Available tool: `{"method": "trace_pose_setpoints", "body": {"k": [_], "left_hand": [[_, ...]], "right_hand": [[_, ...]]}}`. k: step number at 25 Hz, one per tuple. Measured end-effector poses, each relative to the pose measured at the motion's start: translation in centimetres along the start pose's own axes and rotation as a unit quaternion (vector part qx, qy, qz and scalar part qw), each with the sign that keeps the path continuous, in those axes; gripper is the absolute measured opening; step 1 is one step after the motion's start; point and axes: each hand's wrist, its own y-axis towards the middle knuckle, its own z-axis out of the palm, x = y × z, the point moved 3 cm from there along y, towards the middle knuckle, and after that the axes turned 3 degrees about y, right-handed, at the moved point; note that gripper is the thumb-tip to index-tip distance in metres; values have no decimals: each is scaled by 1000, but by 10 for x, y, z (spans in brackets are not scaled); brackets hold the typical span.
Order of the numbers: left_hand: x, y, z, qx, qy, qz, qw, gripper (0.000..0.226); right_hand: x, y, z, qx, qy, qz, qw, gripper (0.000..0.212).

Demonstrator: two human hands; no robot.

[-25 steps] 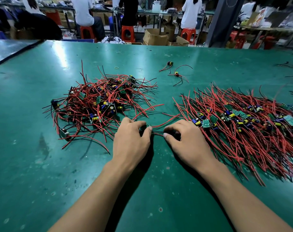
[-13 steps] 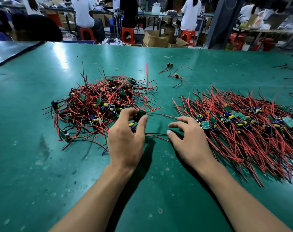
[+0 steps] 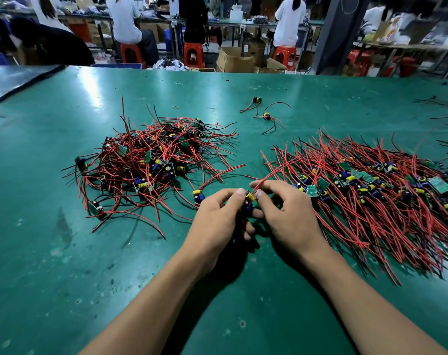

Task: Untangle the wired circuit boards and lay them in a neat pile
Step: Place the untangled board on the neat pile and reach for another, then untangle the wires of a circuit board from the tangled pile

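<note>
Pinching a board (image 3: 249,199), the left hand (image 3: 217,219) faced the right hand (image 3: 289,213), pinching its red wires (image 3: 276,170) that ran right toward the pile (image 3: 371,196).

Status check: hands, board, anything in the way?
Left hand and right hand both pinch one board. Its red wires run toward the neat pile at right. Tangled heap lies left. Nothing blocking.

Bright overhead light — glare on table (image 3: 97,98), edges warped.
</note>
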Motion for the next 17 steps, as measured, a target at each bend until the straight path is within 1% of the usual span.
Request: {"method": "trace_pose_setpoints", "body": {"k": [1, 2, 4, 5, 6, 9, 12, 13, 15, 16, 17], "left_hand": [[-1, 1, 0, 20, -58, -41, 997, 20], [-3, 1, 0, 38, -91, -68, 993, 20], [-5, 0, 1, 67, -104, -92, 988, 19], [-5, -1, 1, 76, -101, -97, 987, 19], [-5, -2, 0, 84, -100, -102, 986, 20], [-4, -3, 1, 107, -113, -121, 980, 27], [-4, -2, 0, 113, -90, -112, 983, 34], [-3, -2, -1, 109, -78, -103, 986, 33], [-2, -3, -2, 110, -70, -96, 987, 25], [-1, -3, -1, 112, -72, -98, 986, 20], [-1, -4, -1, 113, -74, -102, 986, 16]], "right_hand": [[0, 0, 1, 0, 27, 14, 1000, 17], [-2, 0, 2, 4, 75, 36, 997, 19], [-4, -1, 4, 26, 214, 100, 971, 20], [-4, -1, 5, 35, 255, 124, 958, 21], [-4, -1, 5, 40, 260, 125, 957, 21], [-4, 0, 5, 47, 230, 103, 967, 20], [-3, 1, 5, 69, 259, 110, 957, 20], [-2, 0, 6, 83, 287, 122, 947, 19], [-3, -1, 8, 102, 367, 183, 906, 16], [-3, -1, 8, 106, 397, 217, 885, 15], [-4, -1, 8, 109, 410, 244, 872, 11]]}}
